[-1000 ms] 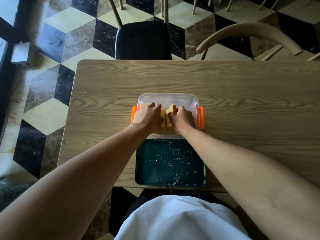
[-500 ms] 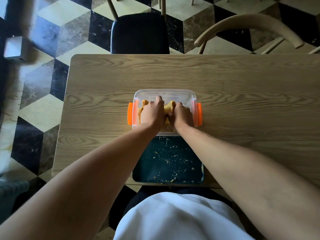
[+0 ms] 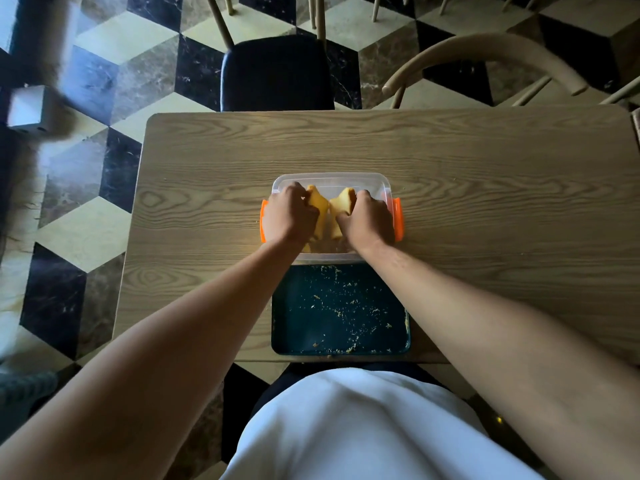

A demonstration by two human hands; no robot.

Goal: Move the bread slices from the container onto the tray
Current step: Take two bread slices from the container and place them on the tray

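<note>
A clear plastic container with orange side clips sits mid-table. Both my hands are inside it. My left hand grips a yellow bread slice standing on edge. My right hand grips a second bread slice beside it. The two slices lean apart at the top, rising above the container's rim. More bread below the hands is mostly hidden. The dark teal tray, strewn with crumbs, lies directly in front of the container at the table's near edge.
The wooden table stretches wide to the right. A black-seated chair stands at the far side and a curved wooden chair back at the far right. Checkered floor lies to the left.
My hands have drawn apart and lifted slightly, each pulling a slice up out of the stack; earlier they were pressed together low in the container.
</note>
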